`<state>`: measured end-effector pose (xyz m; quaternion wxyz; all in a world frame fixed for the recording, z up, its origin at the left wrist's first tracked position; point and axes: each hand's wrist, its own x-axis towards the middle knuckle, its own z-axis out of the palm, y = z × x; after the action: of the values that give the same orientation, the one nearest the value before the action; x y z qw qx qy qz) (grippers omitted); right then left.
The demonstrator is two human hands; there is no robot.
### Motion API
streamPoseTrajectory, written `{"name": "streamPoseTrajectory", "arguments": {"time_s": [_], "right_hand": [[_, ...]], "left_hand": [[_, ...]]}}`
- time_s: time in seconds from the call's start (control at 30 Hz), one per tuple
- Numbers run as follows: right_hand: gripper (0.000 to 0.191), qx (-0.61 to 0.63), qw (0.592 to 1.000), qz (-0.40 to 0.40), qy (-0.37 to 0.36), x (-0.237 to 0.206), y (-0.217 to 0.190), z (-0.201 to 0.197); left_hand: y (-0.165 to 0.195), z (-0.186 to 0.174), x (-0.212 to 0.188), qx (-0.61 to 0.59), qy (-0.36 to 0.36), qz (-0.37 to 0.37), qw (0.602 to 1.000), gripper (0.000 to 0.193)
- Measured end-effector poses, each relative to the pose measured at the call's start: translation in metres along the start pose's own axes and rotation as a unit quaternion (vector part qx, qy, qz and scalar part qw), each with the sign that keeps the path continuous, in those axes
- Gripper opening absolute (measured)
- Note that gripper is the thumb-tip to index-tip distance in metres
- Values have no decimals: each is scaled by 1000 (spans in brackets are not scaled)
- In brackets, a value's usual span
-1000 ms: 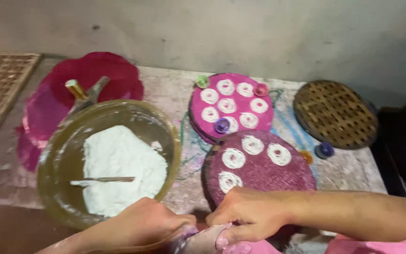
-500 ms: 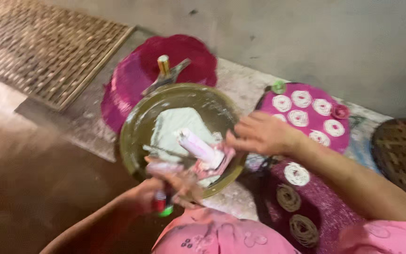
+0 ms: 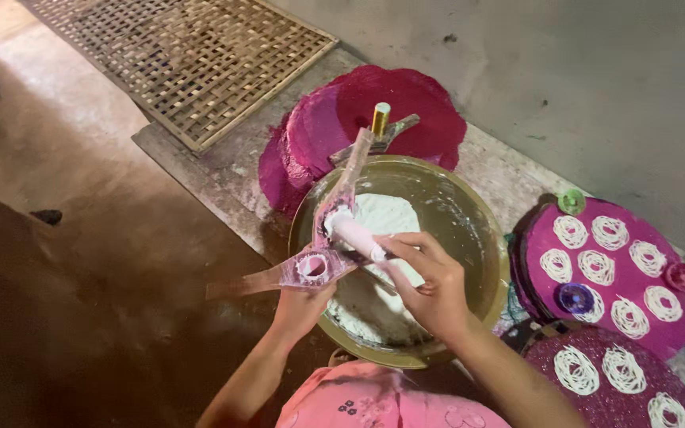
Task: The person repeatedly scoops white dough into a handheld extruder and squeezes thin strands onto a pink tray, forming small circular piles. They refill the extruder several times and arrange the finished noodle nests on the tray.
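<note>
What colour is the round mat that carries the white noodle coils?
Magenta pink; the round mat under the noodle coils shows best in the head view.

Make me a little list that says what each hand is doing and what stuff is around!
left hand: holds the pink hinged press from below, over the bowl
right hand: grips the white dough-coated plunger
bowl: big, brass-coloured, holds white dough
pink round mats: at right, carry white noodle coils
bamboo lattice tray: top left, on the floor
magenta mats: stacked behind the bowl
</note>
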<state>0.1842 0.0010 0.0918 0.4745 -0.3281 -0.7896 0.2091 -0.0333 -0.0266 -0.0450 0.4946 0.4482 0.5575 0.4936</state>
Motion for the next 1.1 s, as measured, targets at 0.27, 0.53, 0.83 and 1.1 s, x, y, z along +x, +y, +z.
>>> {"name": "streamPoseTrajectory", "arguments": {"time_s": [0.27, 0.53, 0.83, 1.1], "right_hand": [[42, 71, 993, 44, -80, 22, 13, 42], [32, -57, 987, 53, -144, 20, 57, 59], [24, -339, 826, 108, -437, -5, 164, 104], [63, -255, 804, 104, -527, -25, 123, 76]], "left_hand": [[42, -6, 30, 123, 162, 272, 940, 66], [28, -19, 62, 174, 168, 298, 923, 63], [2, -29, 78, 165, 181, 354, 903, 39], [4, -26, 78, 162, 205, 352, 899, 52]]}}
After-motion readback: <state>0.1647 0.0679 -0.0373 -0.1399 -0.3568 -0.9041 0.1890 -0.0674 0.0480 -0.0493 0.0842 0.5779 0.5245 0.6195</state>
